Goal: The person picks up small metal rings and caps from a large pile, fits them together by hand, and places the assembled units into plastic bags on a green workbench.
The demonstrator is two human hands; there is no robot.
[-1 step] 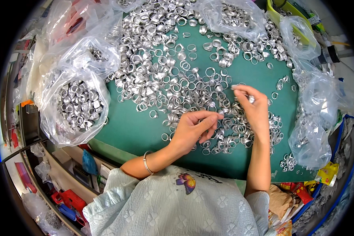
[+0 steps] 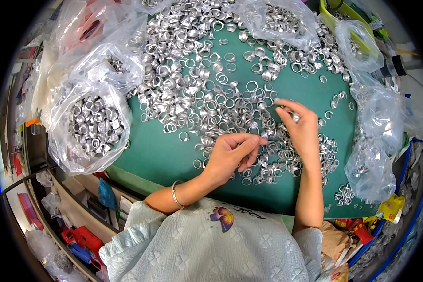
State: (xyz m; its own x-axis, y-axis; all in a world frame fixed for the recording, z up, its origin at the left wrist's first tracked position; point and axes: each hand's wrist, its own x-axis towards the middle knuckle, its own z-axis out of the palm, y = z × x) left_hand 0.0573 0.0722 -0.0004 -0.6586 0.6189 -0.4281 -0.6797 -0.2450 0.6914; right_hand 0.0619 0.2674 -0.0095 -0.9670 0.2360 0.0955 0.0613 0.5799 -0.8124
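Note:
Many silver-coloured metal rings (image 2: 223,101) lie in a loose heap on the green table mat (image 2: 164,162). My left hand (image 2: 235,152) is closed over the near part of the heap, thumb and forefinger pressed together; whatever they pinch is too small or hidden to name. To its right, my right hand (image 2: 300,127) is curled, with a shiny ring (image 2: 295,117) showing inside its fingers. Its thumb and forefinger tips are close together at the heap's right side. More rings (image 2: 284,150) lie on the mat between the two hands.
A clear plastic bag (image 2: 56,141) full of chunky rings stands at the left. Other bags line the far edge and the right side (image 2: 371,169). A yellow-green basket (image 2: 326,19) is at the far right. A small ring cluster (image 2: 344,194) lies near the right front edge.
My right hand has shifted slightly left and away from me, with the ring still in its fingers. My left hand stays in place.

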